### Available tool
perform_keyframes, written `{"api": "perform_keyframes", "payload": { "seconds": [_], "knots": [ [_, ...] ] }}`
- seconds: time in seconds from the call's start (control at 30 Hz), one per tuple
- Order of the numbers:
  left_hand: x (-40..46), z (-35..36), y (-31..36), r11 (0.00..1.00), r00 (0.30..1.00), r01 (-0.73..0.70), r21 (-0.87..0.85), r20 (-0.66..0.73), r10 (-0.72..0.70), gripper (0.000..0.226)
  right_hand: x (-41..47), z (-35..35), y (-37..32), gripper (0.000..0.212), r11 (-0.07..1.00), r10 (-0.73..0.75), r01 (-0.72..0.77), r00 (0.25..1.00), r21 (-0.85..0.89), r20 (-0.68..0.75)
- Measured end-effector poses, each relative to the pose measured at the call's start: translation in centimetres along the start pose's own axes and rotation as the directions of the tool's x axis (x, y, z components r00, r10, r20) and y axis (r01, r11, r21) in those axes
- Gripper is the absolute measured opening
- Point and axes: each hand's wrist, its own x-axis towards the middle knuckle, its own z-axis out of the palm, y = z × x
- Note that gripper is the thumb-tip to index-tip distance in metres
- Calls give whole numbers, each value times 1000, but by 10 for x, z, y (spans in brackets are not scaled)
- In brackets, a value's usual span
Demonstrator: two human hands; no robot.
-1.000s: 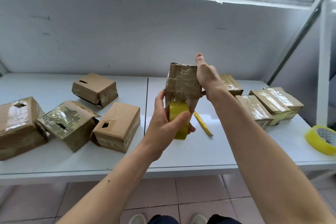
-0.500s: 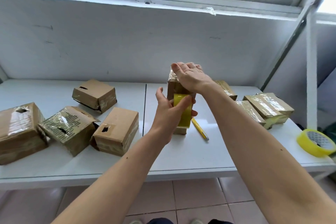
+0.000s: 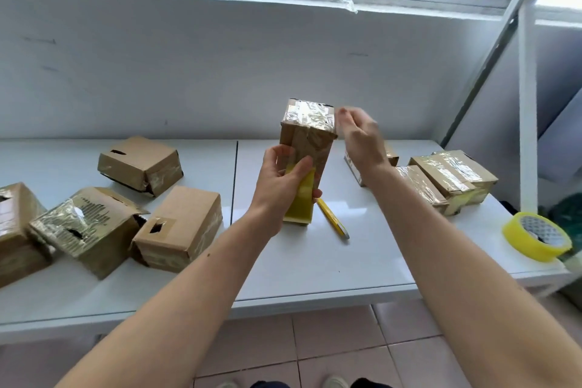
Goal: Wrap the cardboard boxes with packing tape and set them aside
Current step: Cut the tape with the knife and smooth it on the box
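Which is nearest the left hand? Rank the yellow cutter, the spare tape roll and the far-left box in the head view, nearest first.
1. Yellow cutter: on the table just right of the left hand.
2. Far-left box: at the table's left edge.
3. Spare tape roll: at the table's far right corner.

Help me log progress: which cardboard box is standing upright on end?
The tall box at table centre, with the left hand against it; all other boxes lie flat or tilted.
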Motion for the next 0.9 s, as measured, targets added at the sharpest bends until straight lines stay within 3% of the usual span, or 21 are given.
{"api": "perform_keyframes", "payload": {
  "seconds": [0.07, 0.17, 0.23, 0.3, 0.43, 0.53, 0.63, 0.7, 0.8, 0.9],
  "knots": [
    [4, 0, 0, 1000, 1000, 2, -28, 13, -2, 24, -12, -8, 48, 30, 989, 96, -107, 990, -104, -100],
    [8, 0, 0, 998, 999, 17, -58, 35, -15, 21, -37, -2, 107, 15, 871, 349, -298, 935, -390, 67],
    [9, 0, 0, 998, 999, 25, -66, 44, -22, 18, -51, 9, 134, 17, 757, 455, -327, 885, -566, 98],
    [13, 1, 0, 998, 998, 29, -57, 58, -26, 16, -55, 18, 145, 23, 721, 466, -328, 882, -610, 76],
    [21, -1, -1, 996, 997, 33, -87, 67, -28, 33, -46, 24, 145, 28, 685, 429, -272, 901, -676, 72],
    [22, -2, -2, 993, 996, 40, -110, 83, -30, 34, -42, 10, 143, 29, 742, 395, -272, 916, -613, 72],
    [23, -3, -1, 992, 996, 51, -114, 84, -42, 35, -46, -15, 120, 21, 895, 263, -236, 965, -377, 19],
    [24, -2, -1, 993, 996, 57, -103, 74, -49, 36, -51, -30, 92, 19, 920, 72, -91, 995, -381, -62],
    [24, -1, 1, 994, 997, 61, -92, 62, -55, 37, -63, -40, 43, 18, 836, -293, 201, 950, -512, -107],
    [23, 0, 2, 995, 997, 61, -75, 59, -56, 38, -67, -35, 11, 18, 640, -531, 382, 847, -666, -25]
  ]
}}
